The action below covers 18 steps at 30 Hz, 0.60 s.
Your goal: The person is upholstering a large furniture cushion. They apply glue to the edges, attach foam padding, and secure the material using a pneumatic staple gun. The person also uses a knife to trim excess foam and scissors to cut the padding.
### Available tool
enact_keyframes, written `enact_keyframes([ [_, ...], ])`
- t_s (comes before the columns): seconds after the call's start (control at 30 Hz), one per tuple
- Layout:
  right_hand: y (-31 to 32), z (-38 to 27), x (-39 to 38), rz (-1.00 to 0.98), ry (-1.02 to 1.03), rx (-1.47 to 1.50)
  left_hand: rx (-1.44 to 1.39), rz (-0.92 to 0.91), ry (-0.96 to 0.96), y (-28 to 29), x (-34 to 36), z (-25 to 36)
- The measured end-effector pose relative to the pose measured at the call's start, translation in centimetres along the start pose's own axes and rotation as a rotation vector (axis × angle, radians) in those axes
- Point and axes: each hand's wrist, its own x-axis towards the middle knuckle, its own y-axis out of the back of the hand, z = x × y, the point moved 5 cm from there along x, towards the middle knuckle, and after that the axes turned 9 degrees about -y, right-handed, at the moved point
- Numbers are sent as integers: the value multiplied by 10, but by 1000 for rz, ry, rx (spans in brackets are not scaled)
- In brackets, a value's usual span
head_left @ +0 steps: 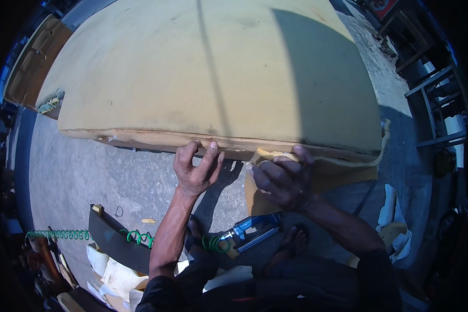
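A large yellowish foam pad (182, 78) stretches out in front of me, with a browner layer along its near edge. At the middle of that edge, my left hand (195, 169) has its fingers curled and pressed onto the rim. Further right, my right hand (283, 179) is closed around a strip of yellow foam (268, 154) at the same edge. Below this hand hangs a tan sheet (257, 200), running along the edge toward the right corner. My right palm hides part of the grip.
A blue air stapler (252, 227) with a green coiled hose (139, 237) lies on the floor between my feet. A dark curved panel (117, 236) and whitish scraps (119, 278) are at lower left. More scraps (392, 218) lie at right, below a metal frame (437, 109).
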Motion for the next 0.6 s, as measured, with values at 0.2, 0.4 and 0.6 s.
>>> enact_keyframes([
  [0.2,-7,8,-8,19,-58,-84,189,-40,-230,-20,8,19],
  [0.4,-27,19,-20,-24,11,-162,260,-110,-202,-40,-1,4],
  [0.6,31,25,-27,-74,-7,5,93,-88,-28,-28,-2,34],
])
